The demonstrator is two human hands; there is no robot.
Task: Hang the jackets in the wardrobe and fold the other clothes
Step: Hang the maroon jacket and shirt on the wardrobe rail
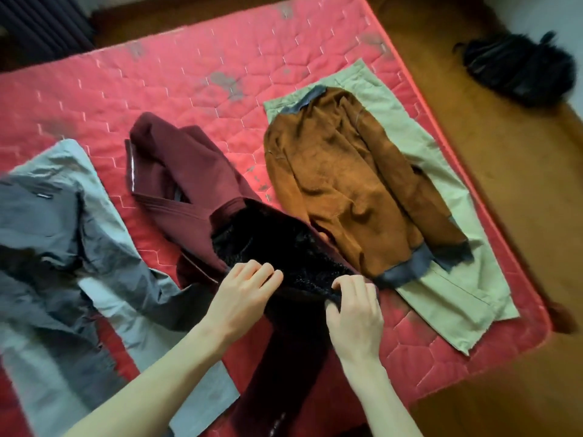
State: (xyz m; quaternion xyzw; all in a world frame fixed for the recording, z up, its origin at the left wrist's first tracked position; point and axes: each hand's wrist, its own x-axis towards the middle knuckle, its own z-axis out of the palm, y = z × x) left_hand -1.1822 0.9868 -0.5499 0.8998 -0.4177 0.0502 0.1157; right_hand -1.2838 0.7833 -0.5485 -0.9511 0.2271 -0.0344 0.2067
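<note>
Scene: I look down on a red quilted mattress [195,77] with clothes spread over it; wooden floor lies to the right.
Maroon jacket [192,171]: it lies in the middle of the mattress, opened up, its black fleecy lining [271,247] facing me and running toward the near edge.
Left hand [243,294]: fingers curled, resting on and gathering the near left edge of the lining; it seems to pinch the cloth.
Right hand [355,313]: fingers curled over a bunched fold of the lining, gripping it.
Handling: I judge the jacket soft and floppy but fairly heavy, as the lining looks thick. It will sag and drag wherever I am not holding it. The pile should grip well, not slip.
Where to hold: I would shift my hands up to the shoulders or collar, so it hangs straight for a hanger.
Brown jacket [347,184]: lies flat to the right, on top of beige trousers [457,298].
Grey clothes [63,222]: crumpled on the left.
Black bag [517,67]: on the floor, far right, well apart.
</note>
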